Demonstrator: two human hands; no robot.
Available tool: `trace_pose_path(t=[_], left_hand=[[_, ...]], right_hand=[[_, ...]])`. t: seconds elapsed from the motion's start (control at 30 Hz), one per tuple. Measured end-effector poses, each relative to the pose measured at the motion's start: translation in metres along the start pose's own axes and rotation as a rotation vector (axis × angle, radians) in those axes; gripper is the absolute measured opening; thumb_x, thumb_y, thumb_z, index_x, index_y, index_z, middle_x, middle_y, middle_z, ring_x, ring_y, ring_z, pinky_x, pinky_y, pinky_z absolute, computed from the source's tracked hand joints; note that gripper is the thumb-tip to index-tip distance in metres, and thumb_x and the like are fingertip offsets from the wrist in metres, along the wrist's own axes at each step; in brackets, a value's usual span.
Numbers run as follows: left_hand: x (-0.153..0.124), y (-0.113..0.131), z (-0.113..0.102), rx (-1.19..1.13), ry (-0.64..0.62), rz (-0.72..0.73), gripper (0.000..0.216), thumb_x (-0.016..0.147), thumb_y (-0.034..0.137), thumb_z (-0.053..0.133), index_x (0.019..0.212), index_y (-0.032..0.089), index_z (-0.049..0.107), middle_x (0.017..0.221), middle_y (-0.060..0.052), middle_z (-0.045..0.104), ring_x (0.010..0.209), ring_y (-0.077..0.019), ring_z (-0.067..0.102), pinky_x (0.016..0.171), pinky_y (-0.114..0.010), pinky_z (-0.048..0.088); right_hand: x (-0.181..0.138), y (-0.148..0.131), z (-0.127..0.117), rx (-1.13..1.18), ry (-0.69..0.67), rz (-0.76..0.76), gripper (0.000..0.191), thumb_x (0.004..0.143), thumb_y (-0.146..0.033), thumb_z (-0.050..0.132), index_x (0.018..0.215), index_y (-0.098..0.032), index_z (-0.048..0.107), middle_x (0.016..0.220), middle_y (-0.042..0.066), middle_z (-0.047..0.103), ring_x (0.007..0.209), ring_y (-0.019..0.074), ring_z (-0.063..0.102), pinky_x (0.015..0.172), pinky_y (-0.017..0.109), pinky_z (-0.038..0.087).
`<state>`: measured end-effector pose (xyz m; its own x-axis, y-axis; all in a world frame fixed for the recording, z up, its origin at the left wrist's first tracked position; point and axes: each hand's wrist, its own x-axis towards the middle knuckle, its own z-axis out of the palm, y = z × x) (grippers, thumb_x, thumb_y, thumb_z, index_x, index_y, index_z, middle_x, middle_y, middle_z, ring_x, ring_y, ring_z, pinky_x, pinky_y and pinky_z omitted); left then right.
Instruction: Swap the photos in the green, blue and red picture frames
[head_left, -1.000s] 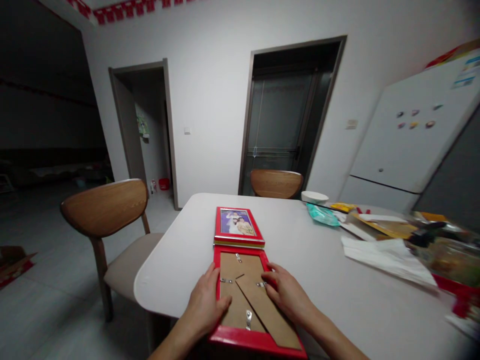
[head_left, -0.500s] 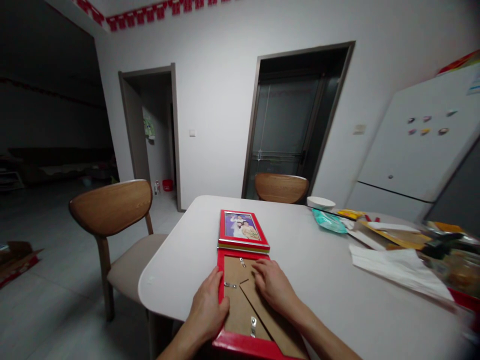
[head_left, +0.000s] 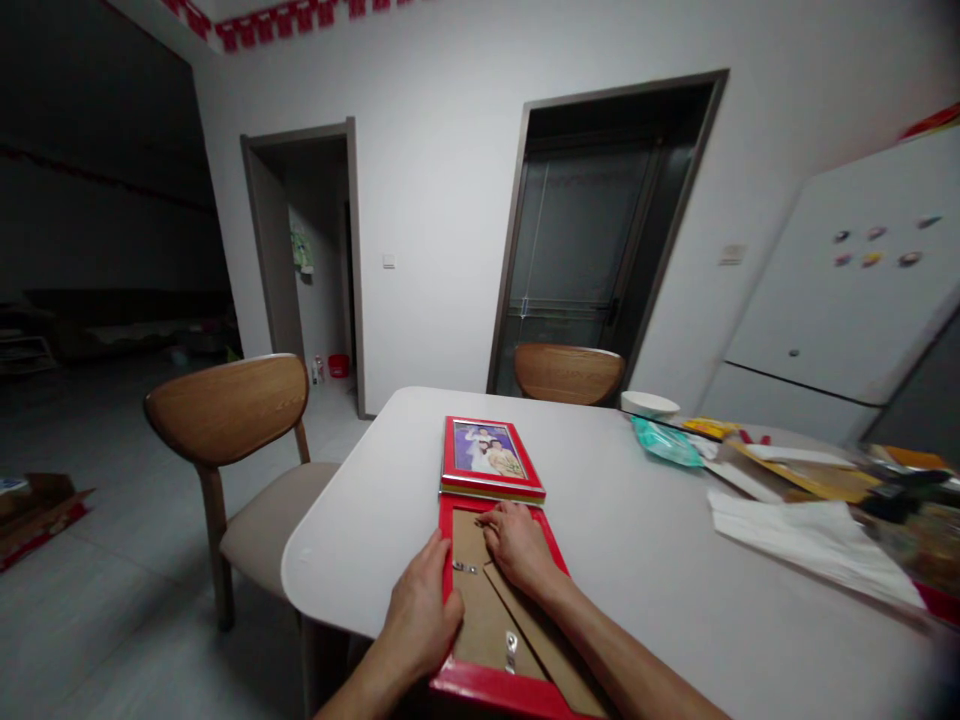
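A red picture frame (head_left: pixel 491 683) lies back side up at the near edge of the table, its brown backing board (head_left: pixel 471 632) and slanting stand (head_left: pixel 529 622) showing. My left hand (head_left: pixel 421 612) is closed on the frame's left edge, thumb over the backing. At the top of the backing, my right hand (head_left: pixel 517 545) has its fingertips pinched at a metal clip (head_left: pixel 480 521), which they mostly cover. Two more metal clips show, one at the left (head_left: pixel 465 568) and one at the bottom (head_left: pixel 511 650). Just beyond, another red frame (head_left: pixel 491 455) lies face up with a photo in it.
The white table (head_left: pixel 637 560) carries white paper (head_left: pixel 810 545), a teal packet (head_left: pixel 667 443), a white bowl (head_left: pixel 649 404) and clutter on the right. Wooden chairs stand at the left (head_left: pixel 229 405) and far side (head_left: pixel 568 374). A fridge (head_left: pixel 832 310) is at the right.
My right hand has moved up and left across the backing, from its right side to the top metal clip. My left hand keeps its hold on the frame. The view has shifted slightly.
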<state>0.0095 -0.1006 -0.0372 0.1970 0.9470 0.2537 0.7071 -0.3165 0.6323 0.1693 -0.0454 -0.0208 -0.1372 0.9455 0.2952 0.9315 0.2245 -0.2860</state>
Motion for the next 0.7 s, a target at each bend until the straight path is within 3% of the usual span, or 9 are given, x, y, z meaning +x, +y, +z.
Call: trace_pose_path(t=[0.1,0.27,0.53,0.7], left_hand=[[0.001,-0.001,0.001,0.0,0.01,0.001,0.056,0.067,0.016,0.042,0.122,0.009,0.038,0.129,-0.009,0.038,0.117,-0.0174,0.035,0.099,-0.025,0.025],[-0.001,-0.002,0.004,-0.001,0.024,0.005,0.052,0.071,0.019,0.041,0.121,0.009,0.04,0.128,-0.01,0.04,0.117,-0.0175,0.037,0.098,-0.025,0.026],[0.0,-0.001,0.001,-0.007,0.008,0.0,0.054,0.067,0.016,0.041,0.121,0.01,0.04,0.128,-0.009,0.039,0.117,-0.0168,0.036,0.099,-0.025,0.024],[-0.001,0.001,-0.001,-0.031,0.007,-0.001,0.055,0.067,0.016,0.042,0.121,0.01,0.039,0.129,-0.008,0.039,0.117,-0.0177,0.035,0.099,-0.025,0.024]], right_hand=[[-0.011,-0.009,-0.005,0.047,-0.01,-0.065,0.025,0.075,-0.028,0.046,0.093,-0.021,0.062,0.093,0.007,0.057,0.088,0.0187,0.048,0.076,0.027,0.034],[-0.03,-0.026,-0.008,0.188,-0.07,-0.214,0.018,0.073,-0.034,0.051,0.077,-0.022,0.064,0.087,0.005,0.057,0.086,0.0171,0.048,0.075,0.026,0.034],[-0.023,-0.03,0.002,0.132,-0.016,-0.15,0.014,0.074,-0.021,0.047,0.073,-0.017,0.06,0.081,0.006,0.057,0.081,0.0165,0.049,0.074,0.027,0.036],[-0.037,-0.019,-0.022,0.324,-0.153,-0.196,0.02,0.072,-0.022,0.048,0.087,-0.018,0.061,0.092,0.007,0.057,0.092,0.0177,0.049,0.082,0.029,0.035]])
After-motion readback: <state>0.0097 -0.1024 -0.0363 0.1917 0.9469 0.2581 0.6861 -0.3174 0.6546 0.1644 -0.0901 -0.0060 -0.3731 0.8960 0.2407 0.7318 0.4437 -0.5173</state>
